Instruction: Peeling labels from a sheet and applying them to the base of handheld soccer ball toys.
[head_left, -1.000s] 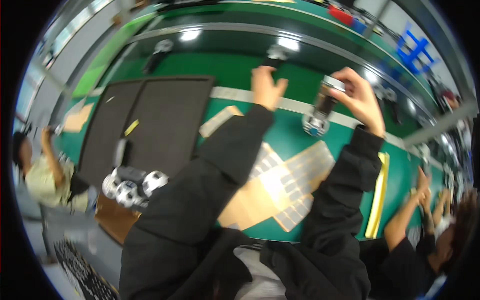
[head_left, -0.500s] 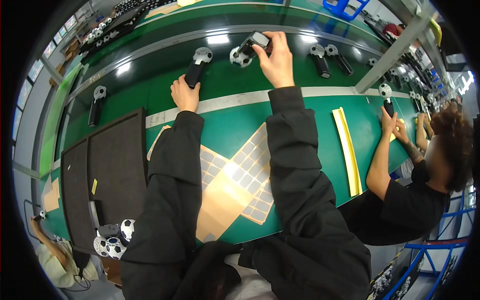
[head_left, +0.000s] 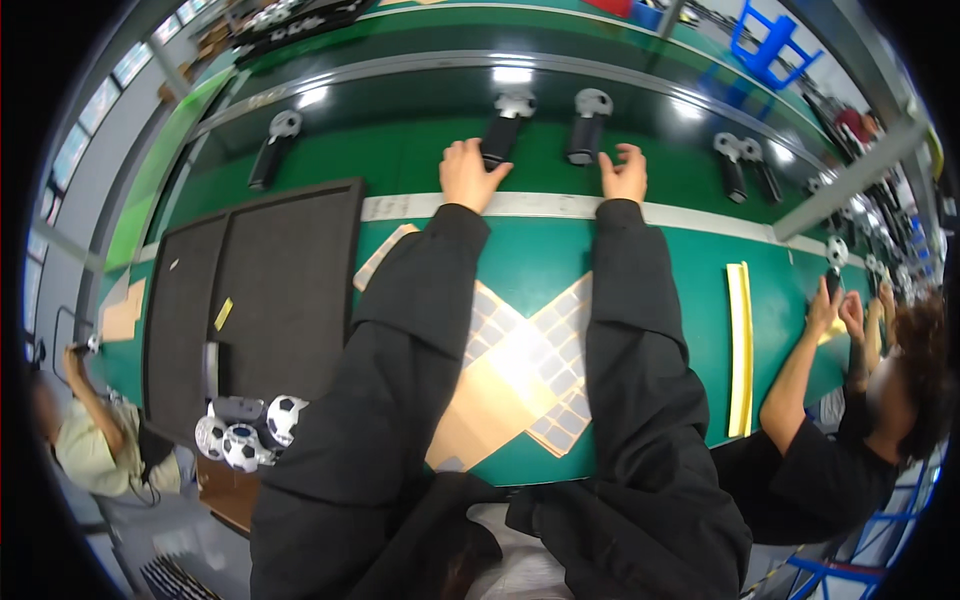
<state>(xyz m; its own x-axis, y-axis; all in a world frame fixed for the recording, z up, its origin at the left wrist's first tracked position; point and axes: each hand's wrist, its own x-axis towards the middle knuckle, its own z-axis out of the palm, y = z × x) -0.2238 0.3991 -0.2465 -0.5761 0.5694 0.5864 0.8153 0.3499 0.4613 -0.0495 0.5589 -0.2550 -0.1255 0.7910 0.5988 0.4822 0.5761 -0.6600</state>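
Black-handled gadget with a football top (head_left: 507,120): beyond the pale strip (head_left: 540,205), lower end of its handle between thumb and fingers of the left hand (head_left: 472,175); cannot tell whether these press on it. Second black-handled gadget (head_left: 588,125): likewise beyond the strip, upper end also a football. Right hand (head_left: 624,178): at the strip's far edge, fingers parted and empty, thumb just beside the second gadget. Tan label sheets (head_left: 563,345), overlapping: on the strip's near side, bearing rows of grey rounded squares. Strip's faint marks: too small to read. Yellow bar (head_left: 739,350): near side of the strip, toward its right end.
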